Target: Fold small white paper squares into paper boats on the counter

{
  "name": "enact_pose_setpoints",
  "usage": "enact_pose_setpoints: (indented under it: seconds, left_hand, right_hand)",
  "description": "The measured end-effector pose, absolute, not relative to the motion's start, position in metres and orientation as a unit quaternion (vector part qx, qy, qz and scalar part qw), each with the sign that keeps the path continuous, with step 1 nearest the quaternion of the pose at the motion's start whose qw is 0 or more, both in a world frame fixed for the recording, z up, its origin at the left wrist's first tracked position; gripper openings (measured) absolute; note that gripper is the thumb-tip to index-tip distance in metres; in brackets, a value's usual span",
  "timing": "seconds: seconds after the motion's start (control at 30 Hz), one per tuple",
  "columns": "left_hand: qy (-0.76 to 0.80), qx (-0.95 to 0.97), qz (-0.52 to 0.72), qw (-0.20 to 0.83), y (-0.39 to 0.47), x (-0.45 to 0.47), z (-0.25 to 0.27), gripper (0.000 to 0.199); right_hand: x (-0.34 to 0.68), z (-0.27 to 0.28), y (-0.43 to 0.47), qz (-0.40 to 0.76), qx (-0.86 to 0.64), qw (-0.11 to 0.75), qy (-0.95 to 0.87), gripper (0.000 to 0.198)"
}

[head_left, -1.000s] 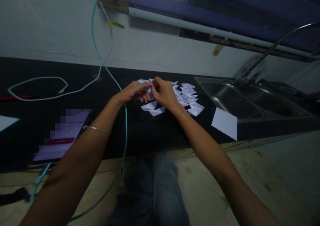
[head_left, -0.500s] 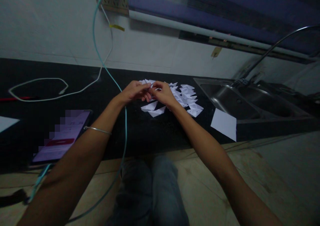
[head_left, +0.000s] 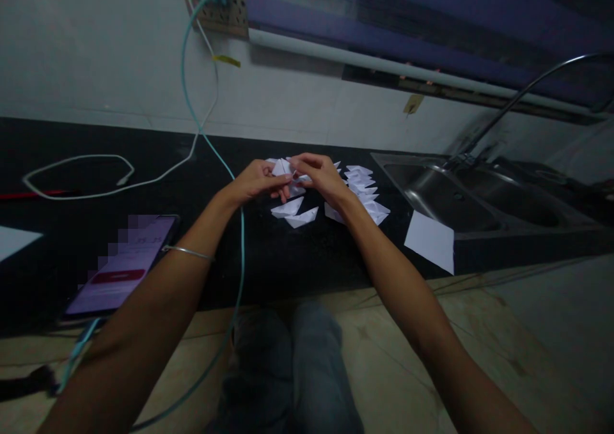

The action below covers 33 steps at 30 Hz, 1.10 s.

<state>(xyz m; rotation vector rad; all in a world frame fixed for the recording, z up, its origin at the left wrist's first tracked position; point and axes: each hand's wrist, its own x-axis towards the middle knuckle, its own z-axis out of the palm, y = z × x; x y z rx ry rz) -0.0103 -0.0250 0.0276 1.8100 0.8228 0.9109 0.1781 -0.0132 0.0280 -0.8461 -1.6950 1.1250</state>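
Between my hands is a small piece of folded white paper [head_left: 281, 167], held above the counter. My left hand [head_left: 259, 179] is closed on its left side, thumb along the front. My right hand [head_left: 318, 173] pinches the right side with thumb and fingertips. Just below lie two white paper boats [head_left: 302, 217], close together. More folded paper boats [head_left: 361, 181] are spread in rows to the right, some hidden behind my right hand and wrist.
A flat white sheet [head_left: 430, 240] lies near the steel sink [head_left: 441, 194] on the right. At left, a phone [head_left: 119, 271] rests on the black counter [head_left: 283, 264]. A teal cable [head_left: 242, 248] crosses the counter by my left forearm; a white cable [head_left: 77, 158] loops farther left.
My fingers have shifted apart slightly, and my right hand has moved a little right. More of the folded paper between them shows now.
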Motion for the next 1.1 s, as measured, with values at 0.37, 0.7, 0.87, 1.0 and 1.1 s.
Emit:
enact_pose_setpoints:
  seconds: [0.37, 0.7, 0.87, 1.0, 1.1]
  left_hand:
    - [0.307, 0.763, 0.333, 0.462, -0.036, -0.005, 0.036, 0.034]
    - [0.323, 0.776, 0.384, 0.382, -0.034, 0.001, 0.031, 0.054]
    - [0.339, 0.769, 0.392, 0.375, -0.033, -0.002, 0.03, 0.057]
    - [0.365, 0.761, 0.407, 0.35, -0.031, -0.003, 0.027, 0.057]
    - [0.37, 0.753, 0.424, 0.34, -0.029, -0.003, 0.025, 0.055]
  right_hand:
    - [0.176, 0.022, -0.009, 0.369, -0.344, 0.488, -0.712, 0.037]
    - [0.173, 0.021, -0.013, 0.406, -0.359, 0.532, -0.651, 0.037]
    - [0.17, 0.023, -0.014, 0.42, -0.357, 0.524, -0.649, 0.038]
    - [0.167, 0.023, -0.016, 0.444, -0.341, 0.533, -0.634, 0.032]
    - [0.165, 0.023, -0.017, 0.464, -0.344, 0.54, -0.612, 0.027]
